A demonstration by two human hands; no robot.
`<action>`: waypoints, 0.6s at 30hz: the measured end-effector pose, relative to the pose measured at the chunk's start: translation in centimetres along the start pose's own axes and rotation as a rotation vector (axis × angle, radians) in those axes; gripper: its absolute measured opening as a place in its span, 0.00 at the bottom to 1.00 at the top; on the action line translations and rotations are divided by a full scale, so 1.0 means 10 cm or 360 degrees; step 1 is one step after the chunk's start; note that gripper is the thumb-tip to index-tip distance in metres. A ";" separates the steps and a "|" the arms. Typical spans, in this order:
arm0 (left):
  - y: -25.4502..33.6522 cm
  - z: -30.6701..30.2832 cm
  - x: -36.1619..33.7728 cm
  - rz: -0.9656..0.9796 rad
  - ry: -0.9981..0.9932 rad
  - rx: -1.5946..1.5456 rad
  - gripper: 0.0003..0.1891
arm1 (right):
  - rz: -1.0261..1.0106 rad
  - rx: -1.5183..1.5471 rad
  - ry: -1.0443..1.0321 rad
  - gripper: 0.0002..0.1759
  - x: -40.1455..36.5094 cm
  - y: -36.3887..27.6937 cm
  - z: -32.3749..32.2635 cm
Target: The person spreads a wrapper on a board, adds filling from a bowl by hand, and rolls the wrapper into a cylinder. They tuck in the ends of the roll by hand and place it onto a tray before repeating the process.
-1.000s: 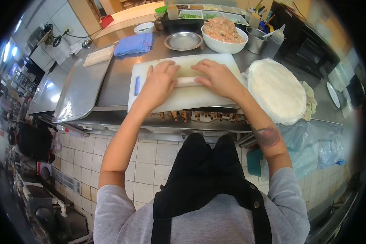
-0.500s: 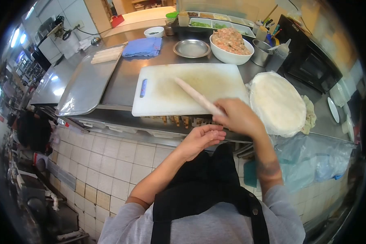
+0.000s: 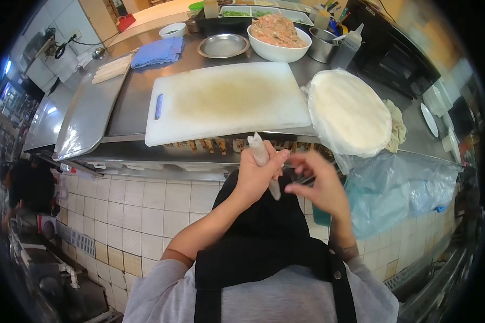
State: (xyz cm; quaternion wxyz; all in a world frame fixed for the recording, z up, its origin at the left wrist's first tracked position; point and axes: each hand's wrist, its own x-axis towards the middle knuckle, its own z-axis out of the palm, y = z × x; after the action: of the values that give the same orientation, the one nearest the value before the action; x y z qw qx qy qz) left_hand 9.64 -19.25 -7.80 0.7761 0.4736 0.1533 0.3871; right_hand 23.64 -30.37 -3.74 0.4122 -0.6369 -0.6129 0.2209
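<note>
In the head view, my left hand (image 3: 253, 175) is wrapped round a long, pale spring roll (image 3: 260, 152). It is held just in front of the counter edge, over my black apron. One ragged end of the roll sticks out above my fingers and the other below them. My right hand (image 3: 324, 185) is just right of it, thumb and fingers apart, with nothing in them. Beyond my hands lies a white cutting board (image 3: 226, 97), stained yellowish in the middle. To its right, a stack of round, thin wrappers (image 3: 350, 113) rests in clear plastic.
More rolls (image 3: 112, 69) lie on a metal tray (image 3: 86, 119) at the left, near folded blue cloths (image 3: 157, 52). Behind the board stand a shallow metal dish (image 3: 223, 46) and a white bowl of minced filling (image 3: 277, 32). A squeeze bottle (image 3: 348, 47) stands farther right.
The spring roll has left the cutting board, where my right hand held one end, and is now in my left hand. My right hand has let go and opened. The view has shifted.
</note>
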 end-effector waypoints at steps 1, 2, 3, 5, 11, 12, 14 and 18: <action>0.02 -0.02 -0.03 -0.0008 -0.0031 0.0089 0.15 | -0.0127 0.0001 0.0101 0.31 0.09 -0.08 -0.06; 0.05 -0.03 -0.05 -0.0023 -0.0035 0.0084 0.15 | -0.0229 0.0040 0.0101 0.30 0.19 -0.23 -0.13; 0.07 -0.04 -0.06 0.0050 -0.0080 0.0325 0.12 | -0.0332 0.0079 0.0101 0.29 0.28 -0.38 -0.17; 0.03 -0.05 -0.09 0.0025 -0.0122 0.0417 0.04 | -0.0378 0.0136 -0.0041 0.25 0.44 -0.52 -0.12; 0.18 -0.11 -0.12 0.0308 -0.0088 0.1060 0.12 | -0.0354 0.0123 -0.0340 0.08 0.69 -0.55 -0.03; 0.19 -0.11 -0.12 0.0306 -0.0076 0.1058 0.12 | -0.0165 0.0230 -0.0381 0.07 0.69 -0.56 -0.06; 0.24 -0.08 -0.11 0.0263 -0.0134 0.0955 0.09 | 0.0028 0.0332 -0.0427 0.07 0.70 -0.58 -0.13; 0.25 -0.06 -0.09 0.0120 -0.0138 0.0820 0.16 | -0.0339 0.0060 -0.0551 0.07 0.70 -0.62 -0.26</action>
State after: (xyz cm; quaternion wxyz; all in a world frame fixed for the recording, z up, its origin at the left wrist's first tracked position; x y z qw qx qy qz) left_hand 7.52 -18.97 -6.06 0.6208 0.6770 0.1957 0.3435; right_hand 23.03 -24.84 4.16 0.3336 -0.5131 -0.7344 0.2936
